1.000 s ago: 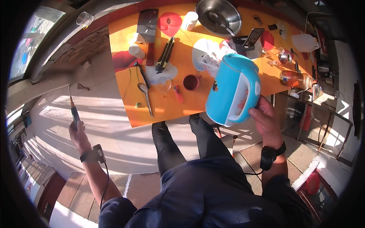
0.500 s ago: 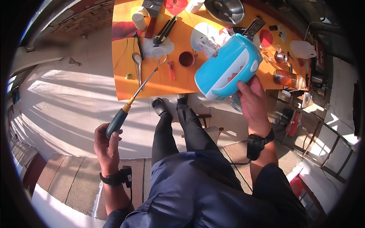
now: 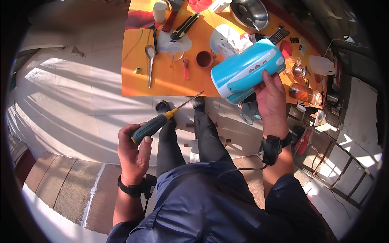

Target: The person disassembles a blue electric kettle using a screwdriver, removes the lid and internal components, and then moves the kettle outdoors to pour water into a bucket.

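My left hand [image 3: 133, 154] is closed round the dark green and yellow handle of a screwdriver [image 3: 150, 128]. Its metal shaft points up and right, with the tip near the table's front edge. On the other side, my right hand [image 3: 270, 99] grips a turquoise and white jug-shaped thing [image 3: 243, 67], thumb on top and fingers hidden beneath. It is held tilted over the table's front edge, its wide end toward the lower left. A grey looped piece [image 3: 250, 113] shows below it; I cannot tell how it is joined. Screwdriver and jug-shaped thing are apart.
On the orange table [image 3: 133, 87] lie a spoon [image 3: 150, 65], a red lighter [image 3: 186, 69], a brown-red cup [image 3: 203, 59], a clear glass [image 3: 176, 52] and a yellow-and-black-handled tool [image 3: 184, 26]. Behind stands a steel bowl [image 3: 259, 16]. An amber-filled jar [image 3: 303, 94] lies at the right.
My left hand has moved right and turned the screwdriver to slant further rightward. The jug-shaped thing has tilted closer to level, and more of the grey looped piece shows.
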Tool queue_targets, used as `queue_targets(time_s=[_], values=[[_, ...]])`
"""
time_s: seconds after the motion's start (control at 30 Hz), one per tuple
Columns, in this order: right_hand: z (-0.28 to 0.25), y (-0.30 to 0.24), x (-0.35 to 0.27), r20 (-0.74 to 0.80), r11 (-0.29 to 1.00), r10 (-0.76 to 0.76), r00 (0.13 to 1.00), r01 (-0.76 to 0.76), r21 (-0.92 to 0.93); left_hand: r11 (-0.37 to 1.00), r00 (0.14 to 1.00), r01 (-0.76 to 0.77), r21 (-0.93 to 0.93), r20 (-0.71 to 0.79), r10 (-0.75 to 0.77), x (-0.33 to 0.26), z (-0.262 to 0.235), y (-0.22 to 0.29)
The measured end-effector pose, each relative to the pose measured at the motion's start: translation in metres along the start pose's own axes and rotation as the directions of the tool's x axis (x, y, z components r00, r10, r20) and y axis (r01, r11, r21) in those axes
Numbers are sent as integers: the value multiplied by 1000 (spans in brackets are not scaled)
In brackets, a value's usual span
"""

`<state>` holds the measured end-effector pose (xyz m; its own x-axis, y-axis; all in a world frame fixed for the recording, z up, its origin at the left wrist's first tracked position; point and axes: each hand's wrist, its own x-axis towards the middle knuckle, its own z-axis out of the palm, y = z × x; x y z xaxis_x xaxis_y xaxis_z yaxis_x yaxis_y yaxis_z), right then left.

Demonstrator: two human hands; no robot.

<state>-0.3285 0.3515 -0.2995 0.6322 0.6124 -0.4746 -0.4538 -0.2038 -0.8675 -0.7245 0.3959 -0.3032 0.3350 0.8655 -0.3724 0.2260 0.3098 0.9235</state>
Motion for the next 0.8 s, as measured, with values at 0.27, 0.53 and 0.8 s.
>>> queue_targets(time_s=[0.27, 0.53, 0.8], values=[[-7, -1, 9, 87, 999, 5, 996, -8, 35, 941, 964, -258, 221, -4, 265, -5, 58, 15], [-10, -2, 8, 110, 1000, 11, 994, -13, 20, 898, 939, -328, 293, 0, 343, -7, 71, 28], [-23, -10, 0, 99, 996, 39, 994, -31, -79, 944, 969, -170, 284, -125, 212, -27, 49, 6]])
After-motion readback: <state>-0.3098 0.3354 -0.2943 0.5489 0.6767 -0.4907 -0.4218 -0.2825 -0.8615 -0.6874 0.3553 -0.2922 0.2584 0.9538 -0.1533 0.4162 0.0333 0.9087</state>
